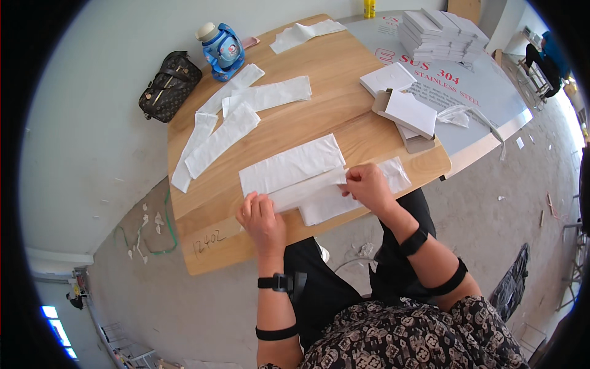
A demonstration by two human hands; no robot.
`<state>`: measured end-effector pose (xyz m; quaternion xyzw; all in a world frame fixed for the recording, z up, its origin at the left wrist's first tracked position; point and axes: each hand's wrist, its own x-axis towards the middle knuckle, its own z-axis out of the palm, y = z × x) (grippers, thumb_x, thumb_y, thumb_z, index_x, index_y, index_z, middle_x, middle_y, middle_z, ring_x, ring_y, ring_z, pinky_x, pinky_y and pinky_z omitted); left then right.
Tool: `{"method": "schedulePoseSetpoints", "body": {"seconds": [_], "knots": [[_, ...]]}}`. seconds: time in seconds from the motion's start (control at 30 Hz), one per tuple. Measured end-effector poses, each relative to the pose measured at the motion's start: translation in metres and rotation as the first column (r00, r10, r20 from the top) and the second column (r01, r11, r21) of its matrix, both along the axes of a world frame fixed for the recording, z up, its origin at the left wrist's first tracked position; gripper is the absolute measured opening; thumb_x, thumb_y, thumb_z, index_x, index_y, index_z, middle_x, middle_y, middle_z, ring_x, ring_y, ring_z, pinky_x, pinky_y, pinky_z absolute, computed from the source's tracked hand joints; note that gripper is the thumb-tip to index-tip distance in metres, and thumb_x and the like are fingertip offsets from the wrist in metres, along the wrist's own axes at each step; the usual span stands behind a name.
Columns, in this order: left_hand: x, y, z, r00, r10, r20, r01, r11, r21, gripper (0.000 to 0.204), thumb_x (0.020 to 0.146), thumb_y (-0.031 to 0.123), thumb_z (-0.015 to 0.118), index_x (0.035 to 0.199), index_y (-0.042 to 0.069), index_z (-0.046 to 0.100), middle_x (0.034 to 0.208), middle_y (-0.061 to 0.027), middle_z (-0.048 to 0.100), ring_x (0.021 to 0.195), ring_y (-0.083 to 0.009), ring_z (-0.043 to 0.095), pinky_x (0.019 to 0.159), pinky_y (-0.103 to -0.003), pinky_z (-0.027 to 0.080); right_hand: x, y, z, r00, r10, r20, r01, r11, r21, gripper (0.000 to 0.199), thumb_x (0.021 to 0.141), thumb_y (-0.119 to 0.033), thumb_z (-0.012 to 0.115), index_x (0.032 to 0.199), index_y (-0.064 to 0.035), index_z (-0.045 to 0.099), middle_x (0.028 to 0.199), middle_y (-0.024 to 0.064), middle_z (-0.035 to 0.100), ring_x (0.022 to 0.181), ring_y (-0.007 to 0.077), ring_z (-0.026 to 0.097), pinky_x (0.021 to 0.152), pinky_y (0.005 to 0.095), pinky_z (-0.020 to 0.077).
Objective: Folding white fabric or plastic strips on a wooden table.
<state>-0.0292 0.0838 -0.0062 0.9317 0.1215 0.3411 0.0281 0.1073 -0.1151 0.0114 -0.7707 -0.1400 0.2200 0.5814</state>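
Note:
A narrow white strip of thin, soft sheet (307, 189) lies near the table's front edge. My left hand (263, 222) is closed on its left end, fingers bent over the edge. At the other end my right hand (367, 187) pinches the strip between thumb and fingertips. Just beyond it rests a wider folded white sheet (292, 163), flat on the wood. Under and to the right of the strip, another white sheet (322, 208) shows in part. A thin, filmy white piece (394, 174) sticks out beyond my right hand.
Several white strips (267, 95) lie at the table's left, one white strip (307, 34) at the back. White flat boxes (410, 114) sit at the right, with stacked white boxes (439, 37) behind. A blue bottle (221, 52) and brown handbag (171, 86) stand along the left edge.

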Motion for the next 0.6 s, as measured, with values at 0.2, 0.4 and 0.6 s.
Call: {"method": "schedulePoseSetpoints", "body": {"seconds": [0.2, 0.4, 0.6], "knots": [[-0.023, -0.019, -0.010, 0.998, -0.007, -0.059, 0.007, 1.000, 0.000, 0.015, 0.072, -0.007, 0.060, 0.085, 0.002, 0.058, 0.094, -0.0092, 0.063, 0.106, -0.0300, 0.056, 0.091, -0.045, 0.038, -0.020, -0.017, -0.021, 0.994, -0.046, 0.104, 0.062, 0.985, -0.160, 0.010, 0.071, -0.005, 0.061, 0.067, 0.0027, 0.065, 0.063, 0.0164, 0.065, 0.060, 0.0286, 0.065, 0.060, 0.0359, 0.0512], [-0.023, -0.023, -0.005, 0.997, -0.029, -0.072, 0.028, 0.999, -0.019, 0.017, 0.070, -0.008, 0.060, 0.084, 0.001, 0.058, 0.093, -0.0100, 0.063, 0.105, -0.0302, 0.056, 0.091, -0.044, 0.038, -0.026, -0.020, -0.011, 0.962, -0.061, 0.265, 0.140, 0.947, -0.289, 0.011, 0.068, -0.010, 0.062, 0.068, 0.0013, 0.065, 0.070, 0.0206, 0.064, 0.069, 0.0380, 0.064, 0.063, 0.0428, 0.0511], [-0.025, -0.024, -0.012, 0.986, -0.050, -0.157, 0.037, 0.996, -0.087, 0.023, 0.065, -0.006, 0.058, 0.086, 0.002, 0.058, 0.097, -0.0102, 0.061, 0.106, -0.0312, 0.055, 0.092, -0.044, 0.038, -0.025, -0.024, -0.016, 0.928, -0.024, 0.371, 0.188, 0.891, -0.414, 0.009, 0.067, -0.008, 0.061, 0.068, 0.0010, 0.063, 0.068, 0.0200, 0.063, 0.067, 0.0375, 0.062, 0.061, 0.0427, 0.0490]]}}
